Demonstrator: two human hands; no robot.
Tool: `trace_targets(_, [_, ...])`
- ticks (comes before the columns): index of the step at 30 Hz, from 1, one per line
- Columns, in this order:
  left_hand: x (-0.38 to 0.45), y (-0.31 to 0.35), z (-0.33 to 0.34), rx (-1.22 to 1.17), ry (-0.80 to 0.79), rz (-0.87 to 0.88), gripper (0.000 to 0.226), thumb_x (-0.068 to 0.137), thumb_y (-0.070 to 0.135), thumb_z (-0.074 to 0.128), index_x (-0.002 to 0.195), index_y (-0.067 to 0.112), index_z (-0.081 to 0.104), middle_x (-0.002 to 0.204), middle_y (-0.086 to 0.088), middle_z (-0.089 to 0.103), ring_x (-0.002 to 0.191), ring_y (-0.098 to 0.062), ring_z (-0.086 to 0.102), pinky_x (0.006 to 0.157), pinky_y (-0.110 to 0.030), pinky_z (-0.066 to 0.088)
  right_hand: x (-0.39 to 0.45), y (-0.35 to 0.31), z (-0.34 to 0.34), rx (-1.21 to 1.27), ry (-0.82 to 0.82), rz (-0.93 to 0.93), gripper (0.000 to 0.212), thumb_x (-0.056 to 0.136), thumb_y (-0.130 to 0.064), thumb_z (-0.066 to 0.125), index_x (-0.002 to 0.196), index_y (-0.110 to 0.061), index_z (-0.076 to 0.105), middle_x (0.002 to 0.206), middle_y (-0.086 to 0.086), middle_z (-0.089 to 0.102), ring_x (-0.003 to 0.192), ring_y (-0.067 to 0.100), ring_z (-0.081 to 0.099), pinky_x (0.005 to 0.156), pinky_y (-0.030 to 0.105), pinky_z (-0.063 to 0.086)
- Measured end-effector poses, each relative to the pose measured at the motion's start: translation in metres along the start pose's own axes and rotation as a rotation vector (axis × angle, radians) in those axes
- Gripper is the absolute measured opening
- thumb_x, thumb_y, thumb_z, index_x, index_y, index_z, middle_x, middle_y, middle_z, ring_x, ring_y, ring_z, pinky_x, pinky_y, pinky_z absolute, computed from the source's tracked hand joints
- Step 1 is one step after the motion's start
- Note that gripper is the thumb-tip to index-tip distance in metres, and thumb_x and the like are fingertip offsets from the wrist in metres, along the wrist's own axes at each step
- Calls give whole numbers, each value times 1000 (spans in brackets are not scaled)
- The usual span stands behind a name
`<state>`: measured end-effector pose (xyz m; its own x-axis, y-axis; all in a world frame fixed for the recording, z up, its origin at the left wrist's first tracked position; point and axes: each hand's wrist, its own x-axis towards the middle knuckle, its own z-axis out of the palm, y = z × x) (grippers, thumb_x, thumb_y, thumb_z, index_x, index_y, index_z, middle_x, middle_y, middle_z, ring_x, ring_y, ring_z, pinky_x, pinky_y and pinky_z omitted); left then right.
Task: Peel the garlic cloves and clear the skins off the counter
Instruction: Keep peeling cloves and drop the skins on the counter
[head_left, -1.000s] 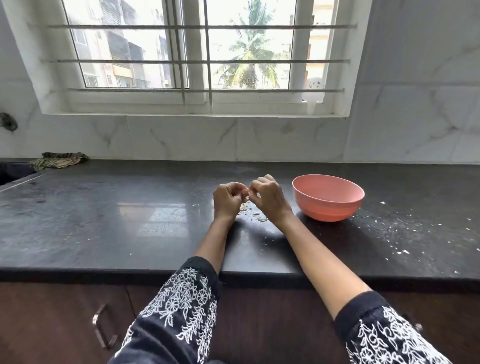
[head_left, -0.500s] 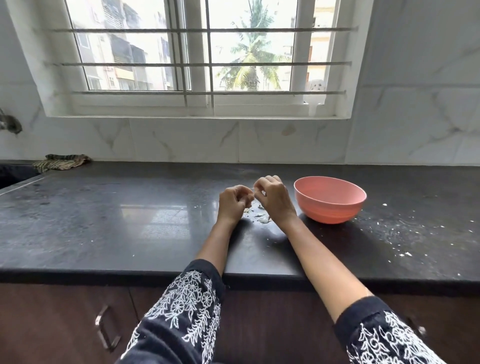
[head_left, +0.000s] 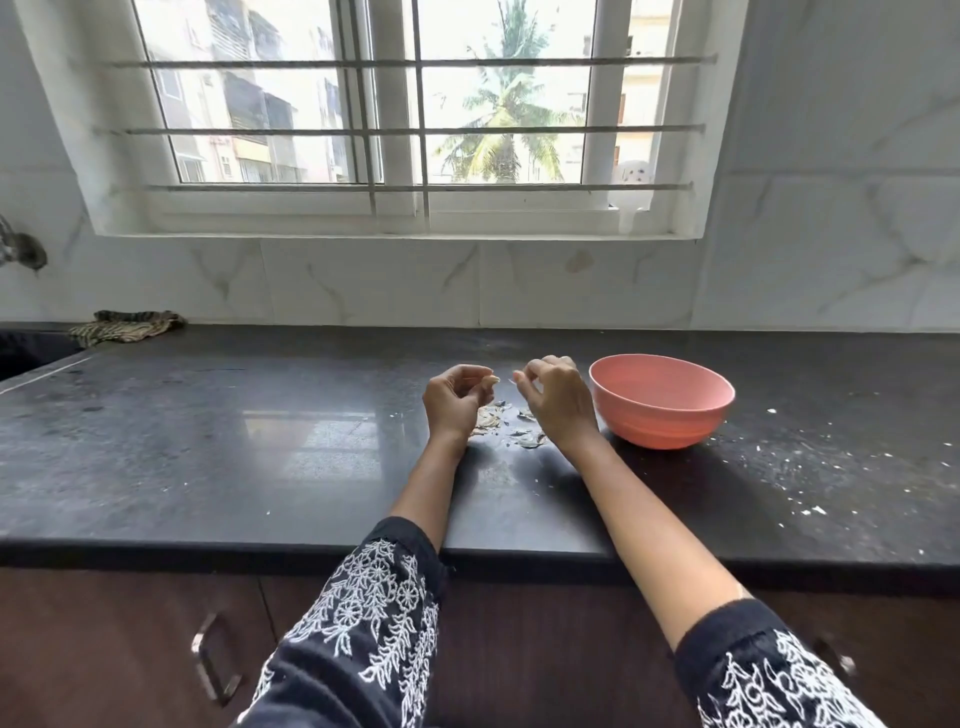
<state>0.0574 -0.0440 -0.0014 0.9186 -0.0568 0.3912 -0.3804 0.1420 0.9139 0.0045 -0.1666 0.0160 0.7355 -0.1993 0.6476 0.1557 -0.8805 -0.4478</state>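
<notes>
My left hand hovers just above the black counter, its curled fingers pinching a small pale garlic clove at the tips. A short gap to the right, my right hand pinches a thin sliver of garlic skin between thumb and fingertips. Under and between the two hands lies a small heap of loose garlic skins. A pink bowl stands on the counter right beside my right hand; nothing shows inside it from here.
White flecks are scattered over the counter right of the bowl. A striped cloth lies at the back left beside a sink edge. Tiled wall and barred window stand behind. A cabinet handle hangs below the counter edge.
My hands, fingertips together on the clove before, have drawn apart. The right hand has pulled a strip of skin away to the right. The bowl has not moved.
</notes>
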Motion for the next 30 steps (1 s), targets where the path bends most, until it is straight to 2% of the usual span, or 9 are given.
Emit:
trace_targets(2, [-2,2,1,-32,-4,-31,8,80,-4,68,85,3,67,66,1,66,50,-1,60,51,-12,46,-1,1,-1,-13,-27,-10,8,83,-7,57,89,-5,61,93,10,63,97,27,50,73,34,41])
trace_targets(4, [-2,3,1,-45,-11,-56,9,80,-4,67,80,5,67,67,-1,67,51,-2,60,51,-12,46,-1,-1,-2,7,-26,-40,17,79,-1,56,95,-7,61,95,6,64,97,25,50,73,33,40])
trace_targets(7, [1,0,1,-37,-32,-53,18,79,-7,67,73,9,67,59,6,67,52,-5,60,58,-17,53,-1,-5,-1,68,13,-104,16,85,-11,61,100,-9,66,92,5,66,94,24,52,73,34,44])
trace_targets(11, [2,-2,2,-10,-61,-55,8,82,-10,63,87,-6,67,58,6,67,53,-3,62,59,-17,54,0,-5,2,45,-47,-134,19,88,-24,62,90,-8,71,88,8,67,91,24,54,72,39,47])
trace_targets(19, [0,-1,4,-30,-84,-62,16,83,-4,65,97,-11,64,54,8,66,52,-1,61,60,-15,54,-1,-4,0,-63,-115,-107,28,95,-27,50,98,-7,69,97,10,65,99,24,51,73,37,43])
trace_targets(27, [-3,3,1,-46,-129,-56,18,81,-8,64,99,-7,64,55,7,66,53,-1,61,61,-15,54,-2,-7,1,6,-91,-49,19,91,-19,53,93,-5,66,94,12,68,93,29,54,71,33,36])
trace_targets(30, [-4,4,2,-73,-124,-56,8,83,-6,63,87,0,66,57,7,67,55,-2,62,62,-17,54,-2,-7,2,12,-94,-51,19,92,-19,53,93,-5,66,92,12,67,91,29,55,71,34,36])
